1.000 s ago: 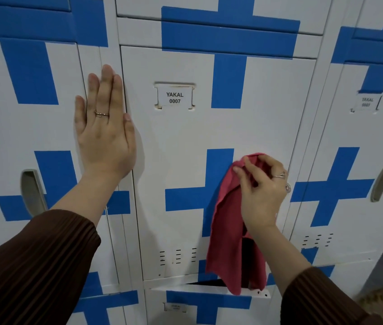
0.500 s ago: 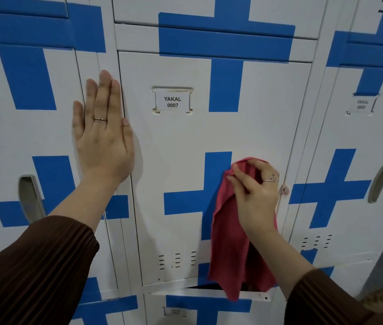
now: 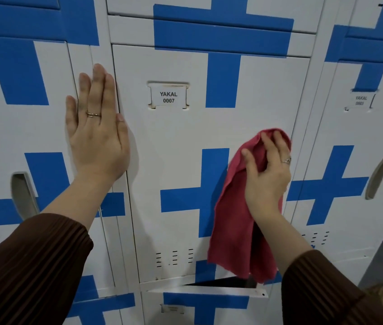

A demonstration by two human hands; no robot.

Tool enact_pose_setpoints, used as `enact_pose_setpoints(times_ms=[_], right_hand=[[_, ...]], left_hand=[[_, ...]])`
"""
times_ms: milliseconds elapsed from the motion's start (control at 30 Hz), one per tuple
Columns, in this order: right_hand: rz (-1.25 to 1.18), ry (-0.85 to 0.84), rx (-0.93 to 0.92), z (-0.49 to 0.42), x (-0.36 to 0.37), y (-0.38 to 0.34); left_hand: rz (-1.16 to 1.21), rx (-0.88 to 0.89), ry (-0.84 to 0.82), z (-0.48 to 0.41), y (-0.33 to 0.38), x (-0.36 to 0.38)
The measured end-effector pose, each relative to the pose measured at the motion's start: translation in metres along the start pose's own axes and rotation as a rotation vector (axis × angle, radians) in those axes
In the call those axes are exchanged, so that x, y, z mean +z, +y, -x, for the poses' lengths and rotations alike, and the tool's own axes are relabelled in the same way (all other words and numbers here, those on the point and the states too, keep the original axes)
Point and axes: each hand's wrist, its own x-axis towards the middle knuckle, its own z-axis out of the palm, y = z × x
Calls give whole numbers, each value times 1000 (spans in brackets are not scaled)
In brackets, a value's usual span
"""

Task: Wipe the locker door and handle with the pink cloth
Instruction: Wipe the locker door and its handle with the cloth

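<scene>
The white locker door (image 3: 176, 146) labelled YAKAL 0007 has blue cross stripes and fills the middle of the view. My right hand (image 3: 265, 174) grips the pink cloth (image 3: 235, 231) and holds it against the door's right edge. My fingers curl over the cloth's top and my thumb spreads to the left. The rest of the cloth hangs down to the door's bottom corner. The door's handle is hidden behind the cloth and my hand. My left hand (image 3: 96, 137) lies flat, fingers straight, on the frame strip just left of the door.
Neighbouring lockers stand on both sides, each with a recessed handle: the left handle (image 3: 22, 195) and the right handle (image 3: 378, 177). A dark gap (image 3: 223, 283) shows under the door's bottom right. Another door (image 3: 200, 308) lies below.
My right hand has slid the cloth upward along the door's right edge, and its thumb has spread away from the fingers. My left hand has stayed flat in place.
</scene>
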Motion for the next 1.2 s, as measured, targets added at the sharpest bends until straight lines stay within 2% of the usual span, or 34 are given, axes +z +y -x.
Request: enact_pose_setpoints(times_ms=[167, 367, 500, 700, 933, 1200], right_hand=[[134, -236, -106, 16, -1, 26], [280, -468, -32, 78, -19, 69], [242, -387, -186, 54, -9, 53], [268, -180, -274, 59, -9, 59], [179, -106, -278, 45, -6, 49], [149, -145, -238, 57, -10, 45]], left_hand=[[2, -4, 6, 0, 0, 0], [-8, -2, 9, 0, 1, 0], [6, -2, 3, 0, 0, 0], [8, -4, 6, 0, 0, 0], [11, 0, 13, 1, 2, -1], [5, -1, 10, 0, 1, 0]])
